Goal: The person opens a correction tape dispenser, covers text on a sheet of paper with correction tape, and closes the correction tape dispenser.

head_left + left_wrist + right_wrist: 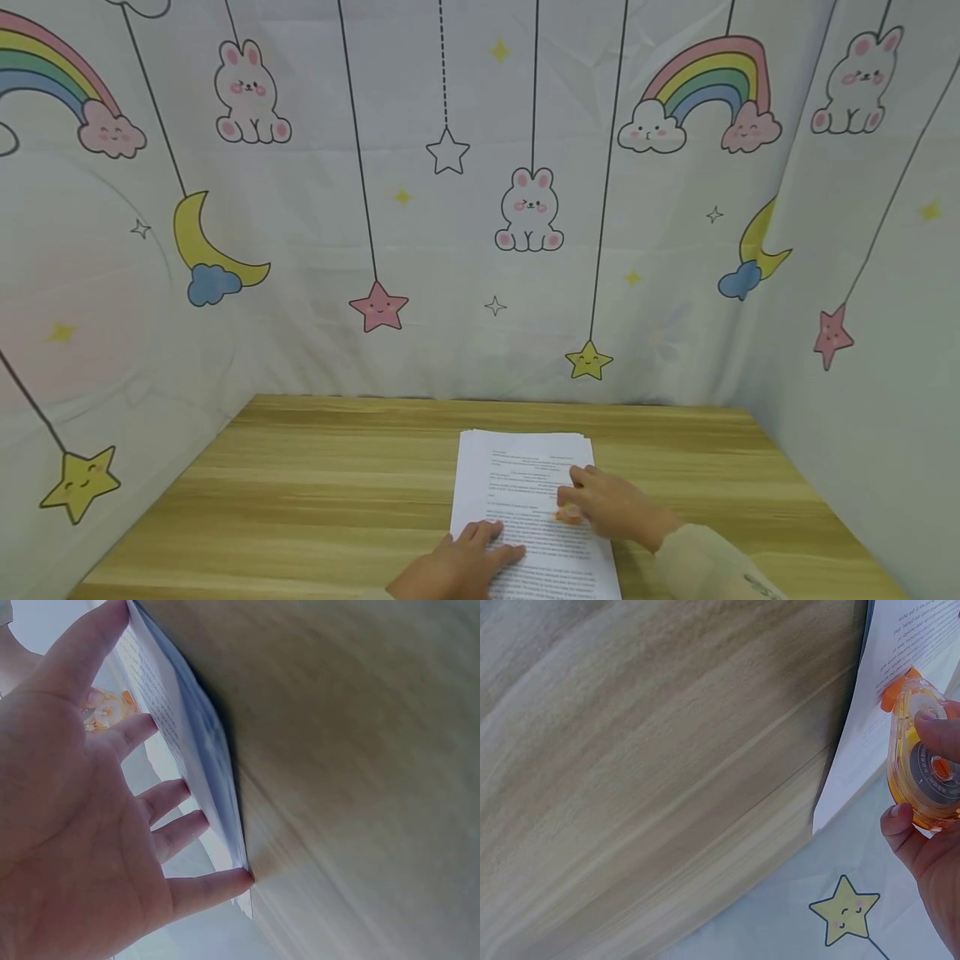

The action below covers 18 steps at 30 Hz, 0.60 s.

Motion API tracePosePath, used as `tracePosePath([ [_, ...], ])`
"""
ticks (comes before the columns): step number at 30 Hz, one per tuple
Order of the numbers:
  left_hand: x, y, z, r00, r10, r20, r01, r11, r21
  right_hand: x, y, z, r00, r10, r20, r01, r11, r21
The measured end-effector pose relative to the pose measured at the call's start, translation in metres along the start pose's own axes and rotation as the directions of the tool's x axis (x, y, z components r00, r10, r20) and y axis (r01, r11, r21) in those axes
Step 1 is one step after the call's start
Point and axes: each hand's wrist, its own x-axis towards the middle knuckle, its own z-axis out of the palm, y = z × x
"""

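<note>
A stack of printed sheets (474, 479) lies on the table in the head view. Over its right side, my right hand (618, 506) grips an orange see-through correction tape (567, 515). The right wrist view shows the thumb against the side of the correction tape (924, 769), its orange tip (896, 691) at the printed page. On the lower left of the stack rests my left hand (463, 565), fingers spread. In the left wrist view the fingertips of that hand (82, 825) touch the top sheet and the stack's edge; it holds nothing.
The wood-grain table (322, 492) extends to both sides of the stack and behind it. White fabric (450, 350) printed with rabbits, stars and rainbows hangs at the back and both sides of the table.
</note>
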Motion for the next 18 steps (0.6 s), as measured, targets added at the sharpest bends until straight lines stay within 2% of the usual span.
tracePosePath([
  [4,0.0002,-0.0002,0.0007,1.0,-0.006,0.004,0.006,1.0,-0.006,-0.0018,0.0012,0.0006,0.997,-0.023,-0.069,0.023,1.0,-0.001],
  [7,0.0005,-0.0005,0.0012,1.0,-0.009,0.002,0.009,1.0,-0.011,-0.0032,0.0025,0.0009,0.996,-0.025,-0.082,0.026,1.0,0.014],
  [18,0.0014,-0.0004,0.0019,1.0,-0.012,-0.001,0.012,1.0,-0.019,-0.0097,0.0066,0.0006,0.999,0.028,0.032,-0.029,0.999,0.04],
])
